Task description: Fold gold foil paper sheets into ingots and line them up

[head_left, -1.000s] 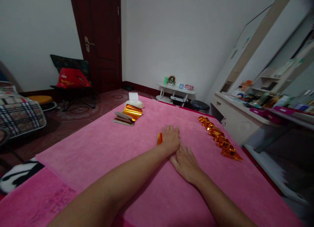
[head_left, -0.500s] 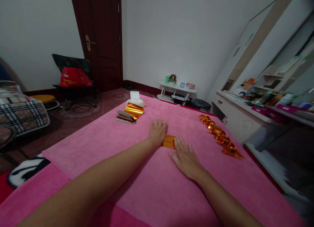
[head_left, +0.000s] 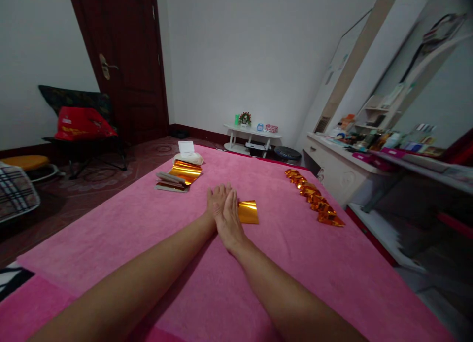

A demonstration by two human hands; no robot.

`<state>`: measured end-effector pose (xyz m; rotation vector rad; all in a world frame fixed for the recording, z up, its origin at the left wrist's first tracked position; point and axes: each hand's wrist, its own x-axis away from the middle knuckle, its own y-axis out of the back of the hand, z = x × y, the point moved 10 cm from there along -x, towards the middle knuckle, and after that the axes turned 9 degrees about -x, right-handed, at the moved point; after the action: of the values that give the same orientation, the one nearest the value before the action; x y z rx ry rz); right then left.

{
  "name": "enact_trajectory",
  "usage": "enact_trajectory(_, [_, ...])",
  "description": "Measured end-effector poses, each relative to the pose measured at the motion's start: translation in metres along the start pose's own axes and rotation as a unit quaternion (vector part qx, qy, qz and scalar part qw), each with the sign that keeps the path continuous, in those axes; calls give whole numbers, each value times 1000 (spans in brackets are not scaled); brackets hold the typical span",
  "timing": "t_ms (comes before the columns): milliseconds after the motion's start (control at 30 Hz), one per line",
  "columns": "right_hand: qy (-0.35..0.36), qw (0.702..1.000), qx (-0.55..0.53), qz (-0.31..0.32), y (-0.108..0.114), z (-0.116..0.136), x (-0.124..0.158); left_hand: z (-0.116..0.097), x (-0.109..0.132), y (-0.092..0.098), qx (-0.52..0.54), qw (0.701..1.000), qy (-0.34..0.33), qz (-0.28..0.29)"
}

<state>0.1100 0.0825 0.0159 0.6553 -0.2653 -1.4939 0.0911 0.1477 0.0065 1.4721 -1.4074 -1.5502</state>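
A sheet of shiny gold foil paper (head_left: 249, 212) lies on the pink cloth (head_left: 281, 263), its left part hidden under my hands. My left hand (head_left: 217, 200) rests flat with fingers stretched out at the sheet's left end. Against it, my right hand (head_left: 229, 223) lies with straight fingers, tilted on its side and overlapping the left hand's edge. Neither hand grips anything. Farther left sits a stack of gold foil sheets (head_left: 187, 172), its top sheet curling up beside greyish layers. A row of folded gold foil pieces (head_left: 312, 196) stretches along the right side.
Behind the stack is a white wipes pack (head_left: 188, 157) with its lid raised. A white low table (head_left: 251, 130) with small items stands by the far wall. On the right is a cluttered dresser (head_left: 343, 159); a chair at left holds a red bag (head_left: 83, 122).
My right hand has slid left along the foil sheet until it meets my left hand, uncovering the sheet's right part. The camera view has turned slightly right.
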Motion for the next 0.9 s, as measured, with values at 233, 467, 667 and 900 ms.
enact_trajectory(233, [-53, 973, 189, 123, 36, -50, 24, 3, 0, 7, -64, 998, 6, -16])
enact_trajectory(467, [-20, 944, 305, 123, 70, -67, 39, -32, -6, 28, -65, 997, -41, -25])
enact_trajectory(667, [40, 941, 320, 99, 69, -51, 40, -105, -7, 20, 20, 999, -37, -18])
enact_trajectory(900, [-4, 940, 325, 109, 66, -66, 38, -78, -6, -7, 24, 998, -56, 11])
